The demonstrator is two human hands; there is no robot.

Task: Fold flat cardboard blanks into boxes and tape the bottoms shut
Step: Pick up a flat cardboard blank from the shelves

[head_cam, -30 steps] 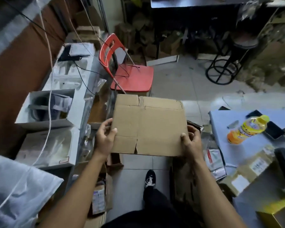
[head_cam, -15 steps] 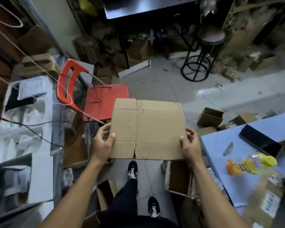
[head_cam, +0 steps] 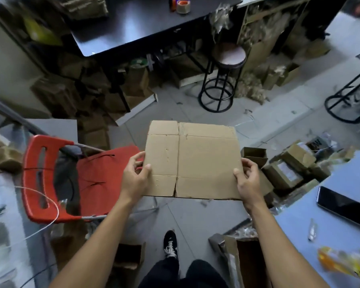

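Cardboard blank (head_cam: 195, 161): flat, unfolded, held in the air in front of the person, above the tiled floor (head_cam: 195, 217); crease lines and flap slits face the camera; narrow panel on the left, wide panel on the right.
Left hand (head_cam: 134, 175): pinches the blank's left edge, thumb on the near face, fingers curled behind.
Right hand (head_cam: 247, 179): pinches the blank's right edge near the lower corner, thumb on the near face, fingers curled behind.
Red chair (head_cam: 75, 177): stands left of the blank, seat partly behind the left hand; a white cable (head_cam: 50, 217) loops across its backrest.
Black table (head_cam: 146, 23): at the far side; a tape roll (head_cam: 183, 6) sits near its far edge.
Stool (head_cam: 227, 65): round seat, black ring frame, just right of the black table.
Blue worktop (head_cam: 320, 208): at the right; a dark phone (head_cam: 343, 205) lies flat near its right edge; a yellow bottle (head_cam: 345, 265) lies near the front corner, blurred.
Small boxes (head_cam: 287, 169): heaped on the floor between the blank and the blue worktop.
Open carton (head_cam: 245, 260): on the floor under the right forearm.
Shoe (head_cam: 170, 244): black, on the floor below the blank.
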